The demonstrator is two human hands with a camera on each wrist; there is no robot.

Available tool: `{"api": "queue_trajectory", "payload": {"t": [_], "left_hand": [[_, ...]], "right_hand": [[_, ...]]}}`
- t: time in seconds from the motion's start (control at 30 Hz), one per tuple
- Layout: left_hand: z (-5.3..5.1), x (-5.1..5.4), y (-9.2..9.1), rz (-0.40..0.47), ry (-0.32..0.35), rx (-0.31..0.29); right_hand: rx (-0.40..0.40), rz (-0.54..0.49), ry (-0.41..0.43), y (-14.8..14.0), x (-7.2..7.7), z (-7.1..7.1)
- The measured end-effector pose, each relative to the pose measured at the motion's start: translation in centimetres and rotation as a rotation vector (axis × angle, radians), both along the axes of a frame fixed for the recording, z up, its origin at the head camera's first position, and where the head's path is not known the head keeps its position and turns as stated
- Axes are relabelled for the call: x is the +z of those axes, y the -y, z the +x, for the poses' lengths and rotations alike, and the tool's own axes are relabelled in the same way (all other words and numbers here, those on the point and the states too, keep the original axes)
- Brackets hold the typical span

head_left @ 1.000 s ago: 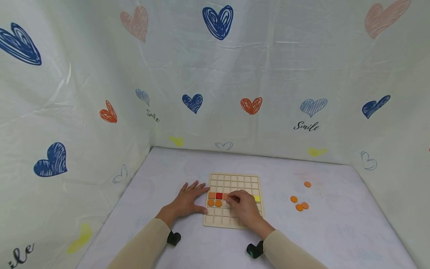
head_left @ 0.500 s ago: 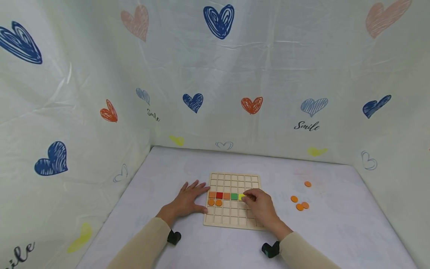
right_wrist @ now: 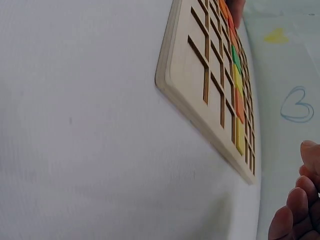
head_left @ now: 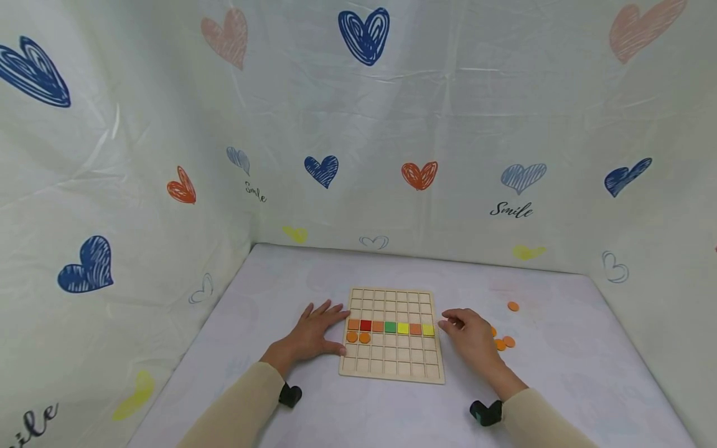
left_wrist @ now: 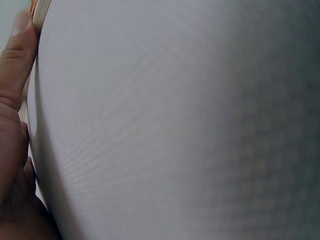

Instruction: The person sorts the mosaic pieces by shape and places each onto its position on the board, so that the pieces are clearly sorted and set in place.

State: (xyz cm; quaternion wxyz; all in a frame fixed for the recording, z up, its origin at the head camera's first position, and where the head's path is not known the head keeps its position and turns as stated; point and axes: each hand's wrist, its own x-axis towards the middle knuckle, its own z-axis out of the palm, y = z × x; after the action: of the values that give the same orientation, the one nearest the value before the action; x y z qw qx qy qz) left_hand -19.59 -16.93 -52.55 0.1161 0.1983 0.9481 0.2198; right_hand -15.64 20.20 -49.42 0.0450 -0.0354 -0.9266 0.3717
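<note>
Wooden, the grid board (head_left: 390, 368) lay between the left hand (head_left: 310, 336), spread against its left edge, and the right hand (head_left: 469, 336), loosely curled, seemingly empty. One nudge might have jostled two orange discs (head_left: 365, 337), then farther square tiles (head_left: 390, 327).

Orange disc (head_left: 494, 332) partly hidden by right hand (head_left: 470, 337); sleeves (head_left: 238, 404) cut off below.

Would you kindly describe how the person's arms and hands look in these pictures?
The arms wear plain beige long sleeves. The left hand and right hand are gloveless. A small black device, notched in outline, shows near each wrist.
</note>
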Motion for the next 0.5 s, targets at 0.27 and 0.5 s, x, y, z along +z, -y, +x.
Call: {"api": "queue_trajectory", "payload": {"t": [0.27,0.5], "left_hand": [[-0.1,-0.3,0.1,0.011,0.004,0.003],[-0.2,-0.6,0.1,0.007,0.012,0.003]], "right_hand": [[-0.015,0.041,0.0,-4.0,-0.5,0.1],[0.03,0.096,-0.031,-7.2,-0.9,0.8]]}}
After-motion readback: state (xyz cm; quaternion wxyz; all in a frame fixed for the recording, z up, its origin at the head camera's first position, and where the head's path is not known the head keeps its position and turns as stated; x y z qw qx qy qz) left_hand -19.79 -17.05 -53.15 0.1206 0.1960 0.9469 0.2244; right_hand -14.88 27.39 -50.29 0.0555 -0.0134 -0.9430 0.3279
